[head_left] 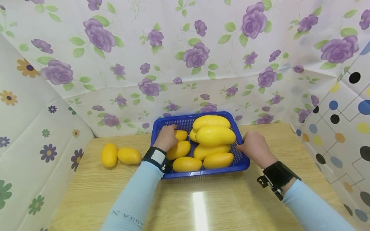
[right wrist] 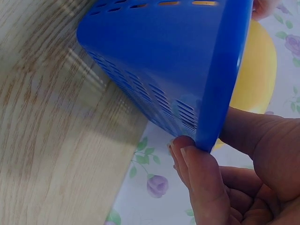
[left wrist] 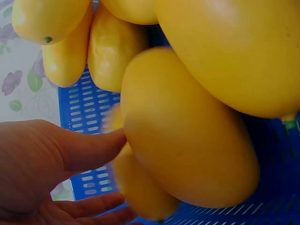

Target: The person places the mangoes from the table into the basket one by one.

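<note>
A blue plastic basket (head_left: 197,173) holds several yellow mangoes. My left hand (head_left: 166,138) reaches in over its left side, beside a small mango (head_left: 181,135). In the left wrist view, the thumb meets the edge of a mango (left wrist: 187,136), while the loosely spread fingers lie beside a lower, blurred mango (left wrist: 145,187); part of their contact is hidden. My right hand (head_left: 255,147) grips the basket's right rim, thumb inside and fingers outside, as the right wrist view shows at the rim (right wrist: 220,84).
Two mangoes, one upright (head_left: 109,155) and one lying sideways (head_left: 129,155), sit on the wooden table (head_left: 208,205) left of the basket. A flower-patterned sheet (head_left: 173,67) hangs behind the table, and patterned sheets stand at both sides.
</note>
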A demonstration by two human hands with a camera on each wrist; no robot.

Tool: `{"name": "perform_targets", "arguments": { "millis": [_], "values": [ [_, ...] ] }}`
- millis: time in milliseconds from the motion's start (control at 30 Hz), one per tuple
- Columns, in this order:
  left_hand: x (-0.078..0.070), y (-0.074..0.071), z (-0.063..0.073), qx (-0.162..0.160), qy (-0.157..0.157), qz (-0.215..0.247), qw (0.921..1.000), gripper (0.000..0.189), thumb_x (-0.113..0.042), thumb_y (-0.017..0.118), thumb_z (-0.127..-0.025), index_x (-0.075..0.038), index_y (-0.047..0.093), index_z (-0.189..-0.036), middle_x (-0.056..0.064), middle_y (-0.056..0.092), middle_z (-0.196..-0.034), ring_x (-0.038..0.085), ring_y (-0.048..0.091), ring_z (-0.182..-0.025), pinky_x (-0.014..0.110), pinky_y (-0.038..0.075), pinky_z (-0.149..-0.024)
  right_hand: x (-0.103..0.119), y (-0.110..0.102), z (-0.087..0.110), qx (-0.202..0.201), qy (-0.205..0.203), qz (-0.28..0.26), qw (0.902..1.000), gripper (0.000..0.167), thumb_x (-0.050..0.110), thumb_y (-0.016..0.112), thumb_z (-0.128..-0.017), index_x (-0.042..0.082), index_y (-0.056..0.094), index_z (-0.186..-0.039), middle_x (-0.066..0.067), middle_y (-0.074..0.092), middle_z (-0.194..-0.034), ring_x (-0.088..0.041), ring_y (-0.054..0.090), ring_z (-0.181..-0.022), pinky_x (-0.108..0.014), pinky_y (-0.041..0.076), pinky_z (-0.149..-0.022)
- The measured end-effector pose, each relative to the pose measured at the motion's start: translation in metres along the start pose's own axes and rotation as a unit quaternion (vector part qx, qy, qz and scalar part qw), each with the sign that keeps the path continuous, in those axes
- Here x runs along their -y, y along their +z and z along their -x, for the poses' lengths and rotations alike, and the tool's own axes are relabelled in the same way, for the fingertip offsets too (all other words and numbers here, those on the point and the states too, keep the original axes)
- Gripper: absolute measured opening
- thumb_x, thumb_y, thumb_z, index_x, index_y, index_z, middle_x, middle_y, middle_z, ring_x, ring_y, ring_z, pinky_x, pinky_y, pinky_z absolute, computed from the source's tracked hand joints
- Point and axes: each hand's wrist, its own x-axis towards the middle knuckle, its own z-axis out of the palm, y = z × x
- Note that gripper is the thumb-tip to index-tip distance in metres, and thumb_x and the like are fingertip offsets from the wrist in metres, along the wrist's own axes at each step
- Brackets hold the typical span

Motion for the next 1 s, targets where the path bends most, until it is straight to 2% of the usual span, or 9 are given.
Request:
{"name": "perform_targets", "arguments": {
  "millis": [167, 400, 633, 800, 933, 1000],
  "values": [
    [0.002, -0.001, 0.0, 0.006, -0.001, -0.016, 0.9999, 0.048, -0.008, 0.064, -0.085, -0.008, 0.053, -0.131, 0.013, 0.053, -0.134, 0.03, 0.042, -0.128, 0.046, 0.035, -0.109, 0.0, 0.001, 0.0, -0.001, -0.002, 0.0, 1.0, 0.045, 0.025, 0.074, -0.075, 0.013, 0.041, -0.048, 0.005, 0.027, -0.048, -0.012, 0.032, -0.038, -0.022, 0.025, -0.039],
    [0.001, -0.004, 0.002, 0.016, -0.009, -0.014, 0.9997, 0.046, -0.011, 0.064, -0.086, -0.008, 0.053, -0.131, 0.013, 0.053, -0.134, 0.029, 0.044, -0.127, 0.046, 0.037, -0.107, 0.001, 0.0, 0.0, 0.001, 0.003, -0.002, 1.0, 0.044, 0.025, 0.074, -0.075, 0.013, 0.041, -0.049, 0.005, 0.028, -0.048, -0.012, 0.032, -0.038, -0.022, 0.025, -0.039],
    [-0.001, -0.014, 0.01, 0.011, 0.006, -0.006, 0.9999, 0.047, -0.017, 0.064, -0.086, -0.008, 0.052, -0.131, 0.013, 0.051, -0.135, 0.029, 0.044, -0.127, 0.046, 0.039, -0.106, 0.002, 0.0, 0.0, 0.009, 0.011, -0.002, 0.9999, 0.044, 0.026, 0.074, -0.076, 0.013, 0.04, -0.049, 0.005, 0.028, -0.048, -0.012, 0.033, -0.038, -0.022, 0.026, -0.039],
    [0.003, -0.027, 0.014, -0.027, 0.05, 0.009, 0.9984, 0.049, -0.019, 0.064, -0.087, -0.009, 0.051, -0.133, 0.013, 0.049, -0.137, 0.031, 0.04, -0.131, 0.046, 0.038, -0.106, 0.002, -0.001, 0.001, 0.009, 0.012, -0.001, 0.9999, 0.043, 0.026, 0.073, -0.076, 0.013, 0.042, -0.05, 0.005, 0.029, -0.048, -0.013, 0.034, -0.038, -0.022, 0.026, -0.039],
    [0.012, -0.042, 0.021, -0.074, 0.086, 0.031, 0.9931, 0.051, -0.018, 0.063, -0.088, -0.011, 0.048, -0.136, 0.014, 0.048, -0.138, 0.03, 0.045, -0.127, 0.045, 0.04, -0.105, 0.003, 0.0, 0.001, 0.008, 0.01, 0.0, 0.9999, 0.043, 0.026, 0.073, -0.076, 0.013, 0.043, -0.05, 0.005, 0.029, -0.048, -0.013, 0.034, -0.039, -0.022, 0.026, -0.039],
    [0.017, -0.052, 0.027, -0.102, 0.092, 0.041, 0.9897, 0.052, -0.018, 0.063, -0.088, -0.013, 0.046, -0.137, 0.015, 0.047, -0.138, 0.03, 0.046, -0.125, 0.045, 0.041, -0.103, 0.003, 0.0, 0.001, 0.005, 0.008, 0.001, 1.0, 0.043, 0.026, 0.073, -0.076, 0.013, 0.043, -0.05, 0.004, 0.029, -0.048, -0.013, 0.034, -0.039, -0.022, 0.026, -0.039]
  ]
}}
